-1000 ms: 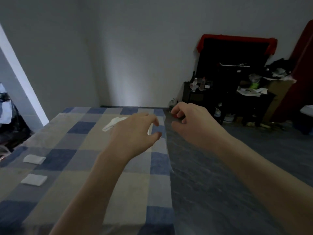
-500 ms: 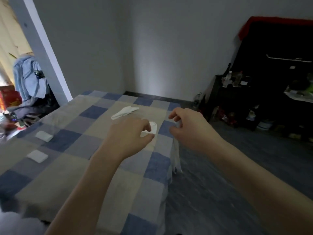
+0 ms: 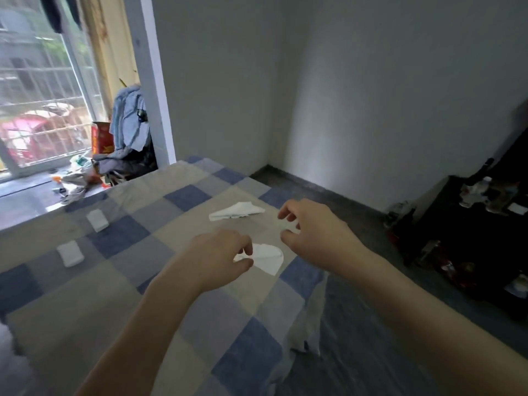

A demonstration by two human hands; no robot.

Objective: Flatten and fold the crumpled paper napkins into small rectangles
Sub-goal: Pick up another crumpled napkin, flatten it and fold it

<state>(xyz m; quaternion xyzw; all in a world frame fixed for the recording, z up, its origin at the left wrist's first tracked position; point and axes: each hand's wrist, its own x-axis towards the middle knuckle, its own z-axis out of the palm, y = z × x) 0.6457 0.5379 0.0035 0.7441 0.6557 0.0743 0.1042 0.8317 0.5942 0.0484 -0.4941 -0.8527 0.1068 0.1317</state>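
A fan-shaped crumpled white napkin (image 3: pixel 267 257) lies near the right edge of the checked tablecloth (image 3: pixel 148 304). My left hand (image 3: pixel 220 260) pinches its left end between thumb and forefinger. My right hand (image 3: pixel 314 238) hovers just right of and beyond it, fingers loosely curled and holding nothing. A second crumpled napkin (image 3: pixel 235 214) lies farther back. Two napkins folded into small rectangles rest at the left: one nearer (image 3: pixel 70 253), one farther (image 3: pixel 97 220).
The table's right edge drops to the grey floor (image 3: pixel 371 352) just under my right forearm. A dark shelf with bottles (image 3: pixel 474 224) stands at the right wall. A chair draped with clothes (image 3: pixel 128 132) and a window are beyond the table's far left.
The view has swung left and the hands have come down onto the table. My left thumb and forefinger have closed on the near napkin; the right hand stays beside it.
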